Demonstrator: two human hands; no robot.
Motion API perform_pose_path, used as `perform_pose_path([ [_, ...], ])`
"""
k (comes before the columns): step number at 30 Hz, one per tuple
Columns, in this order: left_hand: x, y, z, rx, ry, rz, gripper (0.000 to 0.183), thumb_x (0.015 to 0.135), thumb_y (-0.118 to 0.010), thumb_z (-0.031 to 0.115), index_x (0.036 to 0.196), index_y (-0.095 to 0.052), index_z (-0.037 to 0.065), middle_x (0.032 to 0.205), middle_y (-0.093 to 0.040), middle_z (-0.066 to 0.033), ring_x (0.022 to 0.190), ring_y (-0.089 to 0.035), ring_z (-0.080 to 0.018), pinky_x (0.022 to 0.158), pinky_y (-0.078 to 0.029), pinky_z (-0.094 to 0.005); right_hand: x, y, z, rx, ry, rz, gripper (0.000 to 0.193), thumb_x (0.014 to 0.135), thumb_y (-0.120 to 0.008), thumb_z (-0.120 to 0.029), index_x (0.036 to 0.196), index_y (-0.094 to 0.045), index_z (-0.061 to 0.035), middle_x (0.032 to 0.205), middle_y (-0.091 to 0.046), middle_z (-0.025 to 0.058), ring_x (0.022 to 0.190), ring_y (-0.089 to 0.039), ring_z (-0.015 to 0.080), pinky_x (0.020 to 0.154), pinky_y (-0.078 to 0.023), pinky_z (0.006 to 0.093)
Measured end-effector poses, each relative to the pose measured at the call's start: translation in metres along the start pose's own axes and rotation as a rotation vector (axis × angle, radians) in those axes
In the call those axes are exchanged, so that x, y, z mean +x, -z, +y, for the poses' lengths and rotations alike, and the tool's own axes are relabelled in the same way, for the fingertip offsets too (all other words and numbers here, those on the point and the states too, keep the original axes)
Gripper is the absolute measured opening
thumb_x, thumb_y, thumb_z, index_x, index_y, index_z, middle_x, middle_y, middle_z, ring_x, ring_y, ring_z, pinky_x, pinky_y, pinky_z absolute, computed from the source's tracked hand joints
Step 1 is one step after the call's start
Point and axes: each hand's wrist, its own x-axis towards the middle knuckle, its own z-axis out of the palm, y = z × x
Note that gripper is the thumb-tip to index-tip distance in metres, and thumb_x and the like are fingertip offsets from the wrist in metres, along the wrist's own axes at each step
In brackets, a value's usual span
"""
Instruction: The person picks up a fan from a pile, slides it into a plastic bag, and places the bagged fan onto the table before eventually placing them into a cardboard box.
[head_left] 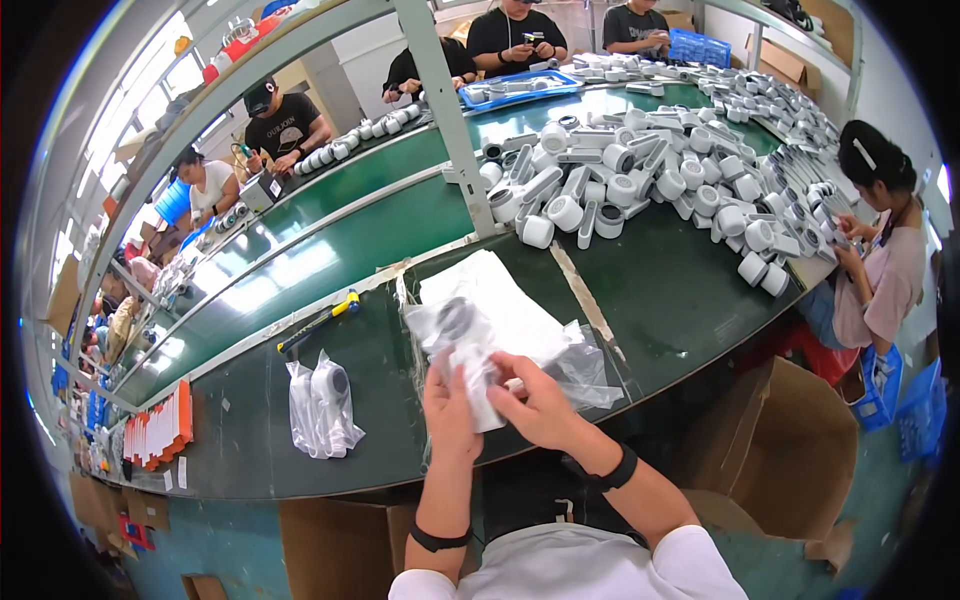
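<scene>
In front of me, a clear plastic bag (435,322) holds a white-and-grey, round-headed handheld device whose grey ring shows through the film. My left hand (452,410) grips its lower part from the left, fingers wrapped round it. On the other side my right hand (538,402) pinches the bag, thumb and fingers bent toward each other. Beneath and beyond the hands lies a stack of white sheets or flat bags (490,285). Loose clear bags (590,375) lie at its right. Left of my hands, bagged devices (325,405) rest side by side on the dark green table.
A large heap of white-and-grey devices (640,170) covers the table's far right. Behind the bagged pieces lies a yellow-and-black tool (320,322). Orange-edged cards (160,425) stand at left. A metal post (445,110) rises ahead; an open carton (775,450) stands right. Several people sit around.
</scene>
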Motion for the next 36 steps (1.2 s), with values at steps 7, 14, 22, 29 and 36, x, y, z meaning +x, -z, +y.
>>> perform_pose_path([
  [7,-0.016,0.111,0.093,0.376,-0.263,0.393,0.042,0.096,-0.057,0.008,0.137,-0.045,0.007,0.109,-0.063,-0.0138,0.081,-0.066,-0.0206,0.063,-0.058,-0.0327,-0.029,0.083,-0.004,-1.011,0.371,0.261,0.048,0.074,-0.077,-0.021,0.115,-0.061,-0.0042,0.115,-0.059,0.0152,0.106,-0.055,0.0359,0.092,-0.045,0.0424],
  [14,-0.019,0.273,0.144,0.784,-0.337,0.909,0.060,0.084,-0.071,0.003,0.137,-0.044,-0.003,0.116,-0.062,-0.0162,0.099,-0.062,-0.0225,0.086,-0.052,-0.0347,-0.037,0.112,0.034,-1.212,0.261,0.199,0.038,0.075,-0.073,-0.017,0.110,-0.064,-0.0059,0.105,-0.063,0.0106,0.103,-0.057,0.0309,0.090,-0.043,0.0422],
  [22,0.014,0.340,0.088,1.185,-0.316,0.931,0.061,0.074,-0.079,0.014,0.128,-0.055,-0.004,0.102,-0.069,-0.0203,0.087,-0.067,-0.0250,0.078,-0.053,-0.0361,-0.037,0.112,0.049,-0.810,0.230,0.265,0.025,0.080,-0.061,0.001,0.105,-0.065,0.0002,0.097,-0.067,0.0186,0.091,-0.065,0.0353,0.081,-0.051,0.0383],
  [29,0.017,0.297,0.091,1.436,-0.220,0.872,0.059,0.078,-0.075,0.024,0.127,-0.055,-0.001,0.116,-0.061,-0.0238,0.107,-0.059,-0.0392,0.094,-0.045,-0.0436,-0.042,0.104,0.026,-0.528,0.002,0.355,0.025,0.084,-0.057,0.005,0.109,-0.063,0.0015,0.094,-0.064,0.0060,0.086,-0.058,0.0125,0.076,-0.046,0.0247],
  [36,-0.011,0.143,0.104,1.148,-0.633,0.474,0.043,0.078,-0.075,0.012,0.118,-0.060,0.002,0.126,-0.059,-0.0163,0.115,-0.057,-0.0317,0.096,-0.045,-0.0424,-0.025,0.087,-0.009,-0.444,0.024,0.111,0.036,0.079,-0.065,0.003,0.114,-0.061,-0.0021,0.086,-0.060,0.0005,0.079,-0.054,0.0073,0.071,-0.044,0.0227],
])
